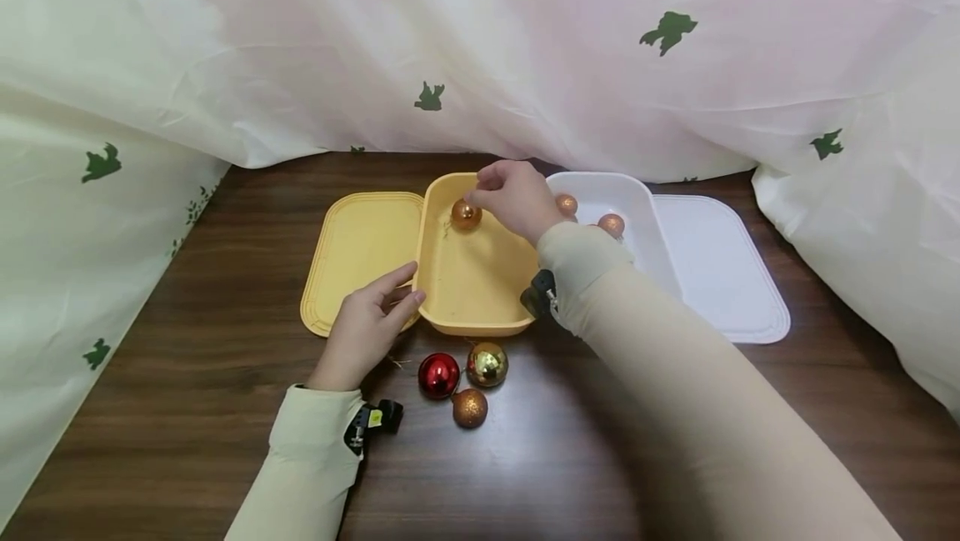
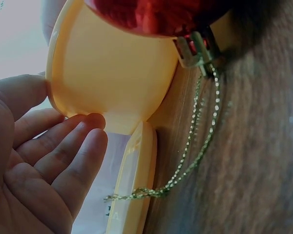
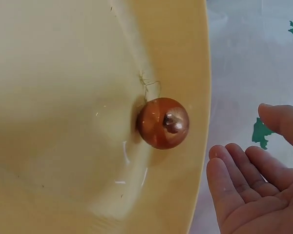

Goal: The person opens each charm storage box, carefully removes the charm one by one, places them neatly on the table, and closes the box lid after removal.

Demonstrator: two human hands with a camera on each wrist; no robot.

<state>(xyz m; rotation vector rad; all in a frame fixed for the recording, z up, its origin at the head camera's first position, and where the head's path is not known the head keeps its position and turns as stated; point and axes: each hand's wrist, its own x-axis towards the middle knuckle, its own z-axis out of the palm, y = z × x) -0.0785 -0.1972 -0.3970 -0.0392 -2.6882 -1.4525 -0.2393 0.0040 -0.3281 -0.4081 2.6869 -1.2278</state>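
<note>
A shiny orange Christmas ball (image 3: pixel 163 123) lies inside the yellow box (image 1: pixel 480 291), near its far left corner, with a thin string beside it. Just above that ball hovers my right hand (image 1: pixel 517 195), holding nothing; the right wrist view shows its fingers apart from the ball. My left hand (image 1: pixel 367 324) touches the box's left side with thumb and fingertips, fingers loosely extended. In front of the box lie a shiny red ball (image 1: pixel 438 376), a gold ball (image 1: pixel 487 364) and a glittery orange ball (image 1: pixel 470 408). The red ball's cap and string (image 2: pixel 195 161) show close up in the left wrist view.
A white box (image 1: pixel 660 257) beside the yellow one holds glittery orange balls (image 1: pixel 611 226), partly hidden by my right arm. A yellow lid (image 1: pixel 367 249) lies at left, a white lid (image 1: pixel 727 274) at right. Pale cloth (image 1: pixel 525 49) with green shapes surrounds the dark wooden table (image 1: pixel 187 408).
</note>
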